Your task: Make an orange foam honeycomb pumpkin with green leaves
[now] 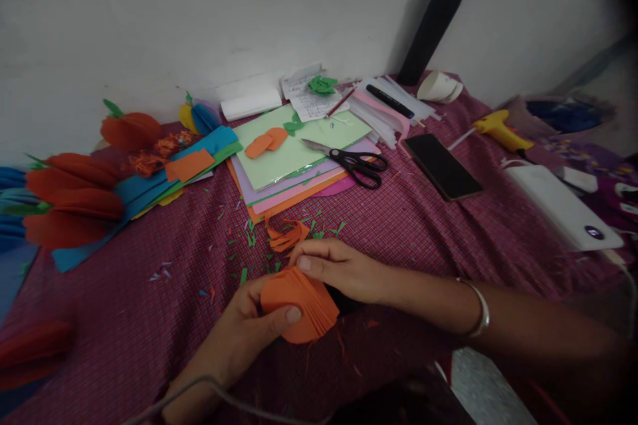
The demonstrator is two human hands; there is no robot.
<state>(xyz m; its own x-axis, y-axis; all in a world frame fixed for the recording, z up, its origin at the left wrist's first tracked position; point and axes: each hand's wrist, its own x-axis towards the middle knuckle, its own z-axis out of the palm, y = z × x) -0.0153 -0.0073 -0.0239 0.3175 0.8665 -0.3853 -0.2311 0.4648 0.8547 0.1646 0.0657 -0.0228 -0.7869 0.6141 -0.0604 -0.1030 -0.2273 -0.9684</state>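
orange stack in both hands

left hand (249, 329) and right hand (339, 269) pinch a fanned stack (299, 305) of cut orange shapes over the cloth (423, 226). finished paper fruits (74, 199) lie left; scissors (351, 161) idle, so cutting seems done, joining left.

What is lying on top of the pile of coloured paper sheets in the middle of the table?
On the paper pile lie black-handled scissors, two orange cut-outs and a green leaf piece. The top sheet is light green; lower sheets show only as edges, so anything between them is hidden.
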